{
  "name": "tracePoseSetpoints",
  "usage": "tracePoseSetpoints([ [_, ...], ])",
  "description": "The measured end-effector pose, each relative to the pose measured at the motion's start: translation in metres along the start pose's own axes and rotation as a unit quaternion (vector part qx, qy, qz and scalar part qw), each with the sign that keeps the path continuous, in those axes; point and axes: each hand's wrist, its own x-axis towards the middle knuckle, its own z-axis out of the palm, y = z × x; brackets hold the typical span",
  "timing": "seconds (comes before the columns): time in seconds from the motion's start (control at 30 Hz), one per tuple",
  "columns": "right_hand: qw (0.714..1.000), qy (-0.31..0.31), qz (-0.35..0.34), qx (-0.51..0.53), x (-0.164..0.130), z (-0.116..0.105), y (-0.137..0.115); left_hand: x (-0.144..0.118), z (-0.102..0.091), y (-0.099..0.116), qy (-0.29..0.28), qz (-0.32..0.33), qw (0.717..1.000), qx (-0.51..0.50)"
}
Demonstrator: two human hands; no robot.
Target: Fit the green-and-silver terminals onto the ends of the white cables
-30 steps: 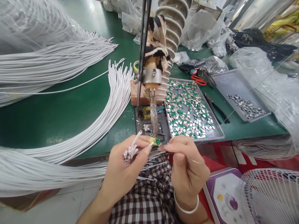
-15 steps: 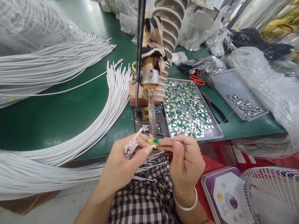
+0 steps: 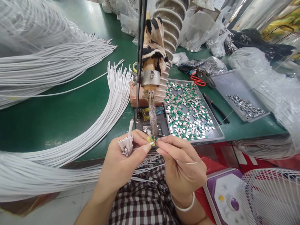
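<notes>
I am bringing my 2 hands together beneath 1 soldering iron. My left hand is clamping its thumb and finger on 1 white cable, and 1 yellow wrap is covering a fingertip there. The same hand is gripping a bunch of cable ends: 1 is sticking up above the rest, which are crowding too tightly for me to count. My right hand is pressing its fingertips together on 1 small green board, which is sitting by the cable's end at the iron's tip; whether tip and board are touching I cannot tell. 1 thin wire is trailing from this hand, and 1 bracelet is circling the wrist.

I am counting 2 trays beyond my right hand: 1 flat tray is holding boards too many to count, and 1 grey tray is holding a heap of metal parts. 1 pair of pliers is lying between them. 1 brick is resting behind the iron. 1 thick cable bundle is curving across the green table, and 1 fan is standing low at my right.
</notes>
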Motion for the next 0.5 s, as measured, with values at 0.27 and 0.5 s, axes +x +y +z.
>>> tracePoseSetpoints([
  [0.27,0.995,-0.012,0.055,0.083,-0.006,-0.006,0.0,-0.006,-0.003,-0.006,-0.03,-0.013,0.999,0.007],
  [0.5,0.983,-0.046,0.146,0.102,-0.007,-0.001,0.002,-0.013,0.002,-0.004,-0.062,0.021,0.993,0.099],
])
